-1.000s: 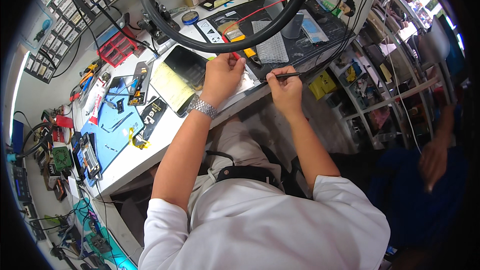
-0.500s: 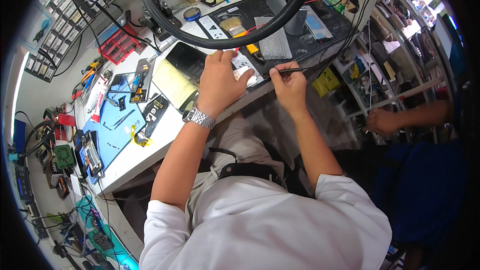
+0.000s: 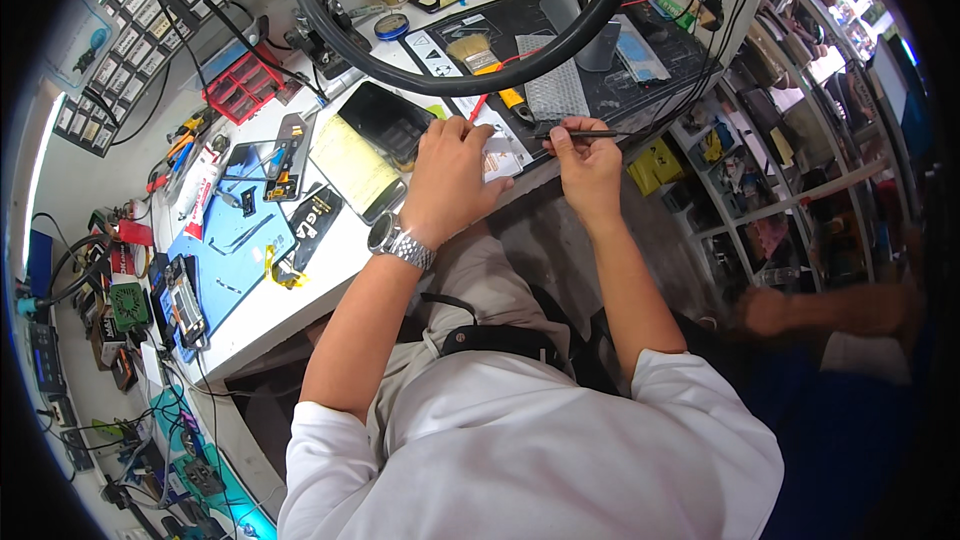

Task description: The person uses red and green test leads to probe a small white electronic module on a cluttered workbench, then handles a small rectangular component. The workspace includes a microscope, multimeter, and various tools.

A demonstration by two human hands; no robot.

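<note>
My left hand (image 3: 452, 178), with a metal-band watch (image 3: 392, 239) at its wrist, lies palm down near the desk's front edge, its fingers stretched out. Under and beside its fingers is a small white printed packet (image 3: 503, 157). A black-screened phone (image 3: 372, 118) lies just left of those fingers, beside a yellowish sheet (image 3: 352, 168). My right hand (image 3: 590, 175) pinches a slim black pen-like tool (image 3: 600, 133), held nearly level off the desk's front edge. Whether its tip touches anything I cannot tell.
A thick black ring (image 3: 440, 85) hangs over the desk. Behind my hands lie a brush (image 3: 470, 52), bubble wrap (image 3: 556, 80) and a dark mat (image 3: 640, 90). Opened phone parts cover a blue mat (image 3: 240, 250) at left. Another person's forearm (image 3: 850, 310) is at right.
My left hand has shifted slightly right and down, its thumb now lower, and more of the white packet shows. The right hand has turned the slim tool slightly. The other person's arm has moved down.
</note>
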